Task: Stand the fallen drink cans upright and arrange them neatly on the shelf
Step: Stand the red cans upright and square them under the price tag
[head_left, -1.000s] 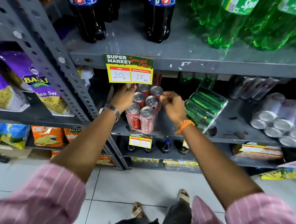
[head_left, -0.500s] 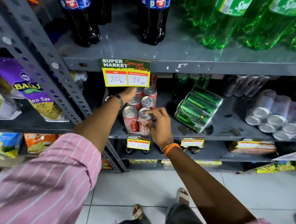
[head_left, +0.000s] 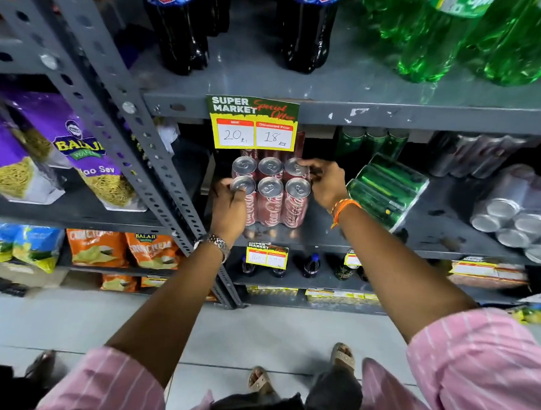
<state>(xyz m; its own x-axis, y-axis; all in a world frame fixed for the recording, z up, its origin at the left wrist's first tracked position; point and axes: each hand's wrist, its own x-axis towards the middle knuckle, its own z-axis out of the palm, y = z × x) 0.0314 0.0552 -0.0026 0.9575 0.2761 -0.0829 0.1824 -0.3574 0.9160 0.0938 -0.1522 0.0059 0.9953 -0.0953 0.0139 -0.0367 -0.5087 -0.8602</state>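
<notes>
- Both arms are reaching forward and slightly up from the pink-striped sleeves toward the middle shelf (head_left: 339, 245); left wrist is carrying a watch, right wrist an orange band.
- Left hand (head_left: 229, 207) is curling around the front-left can of the red can block (head_left: 271, 192), thumb lying across its silver top, palm against its left wall. Closed on that can.
- Right hand (head_left: 324, 186) is sitting on the right flank of the block, fingertips (head_left: 307, 169) pinching at the rim of the back-right can. Contact is clear; whether it is a full grip, cannot tell.
- Red cans are all standing upright, long axes vertical, in two visible rows of three, walls touching, just behind the shelf's front edge and under the price tag (head_left: 255, 124). More red behind the tag is too hidden to count.
- Key relation: the green can pack (head_left: 385, 191) is lying tipped over just right of the right hand, long axes running front-left to back-right, tilted off vertical. Right hand is clearly the nearer one; left hand is separated from it by the red block.
- Farther right, the silver can pack (head_left: 521, 220) is also lying on its side, tops facing the front; well apart from both hands.
- Judgement: red block looks done bar squaring; green pack is likely next.
</notes>
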